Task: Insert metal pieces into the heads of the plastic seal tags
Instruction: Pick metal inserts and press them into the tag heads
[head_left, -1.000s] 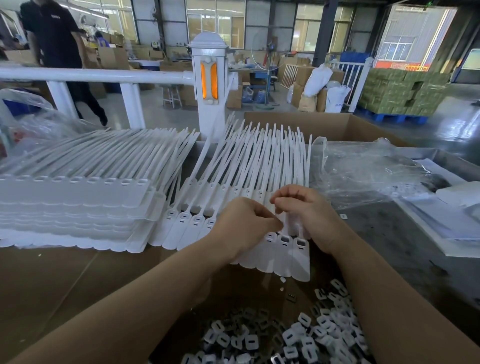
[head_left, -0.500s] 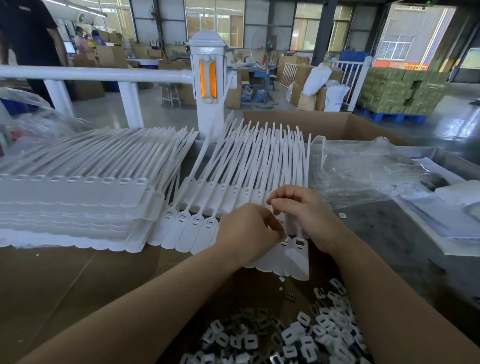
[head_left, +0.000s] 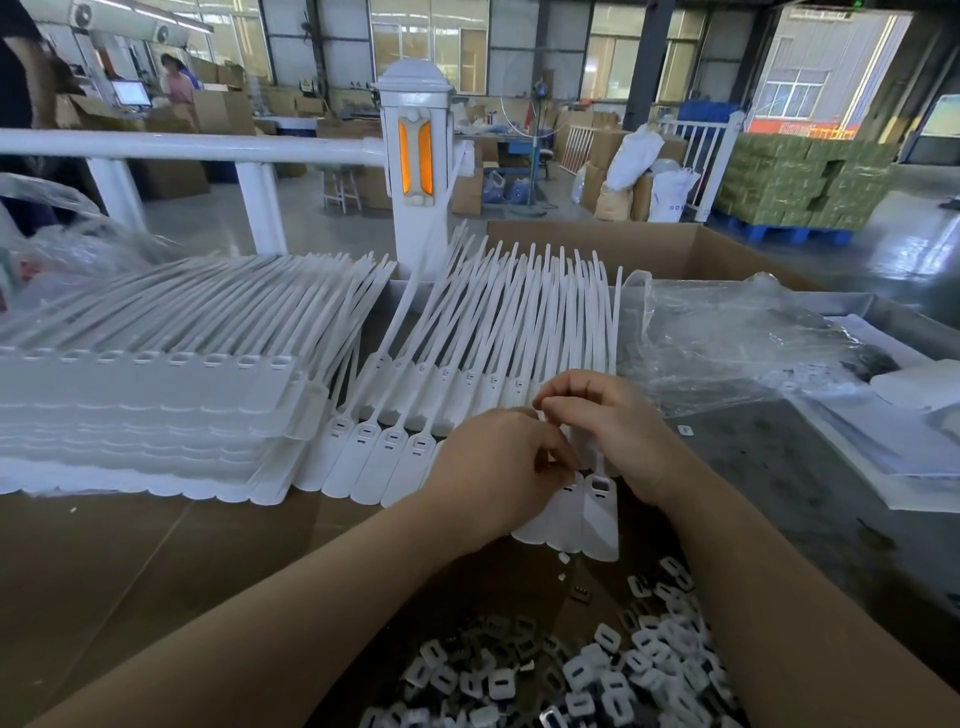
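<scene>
A fanned row of white plastic seal tags (head_left: 395, 452) lies across the cardboard, heads toward me and tails pointing away. My left hand (head_left: 498, 462) and my right hand (head_left: 608, 421) meet over the right end of the row, fingers curled and fingertips together above the tag heads (head_left: 600, 486). What they pinch is too small to see. A heap of small white and metal pieces (head_left: 597, 670) fills the near foreground under my forearms.
A tall stack of joined tag sheets (head_left: 145, 410) sits at the left. Crumpled clear plastic bags (head_left: 727, 343) lie at the right, beside white sheets (head_left: 909, 447) on a dark table. An open cardboard box (head_left: 623, 249) and a white railing post (head_left: 415, 156) stand behind.
Both hands have stayed at the right end of the row, with only small finger shifts. The person in the background at far left has walked out of view.
</scene>
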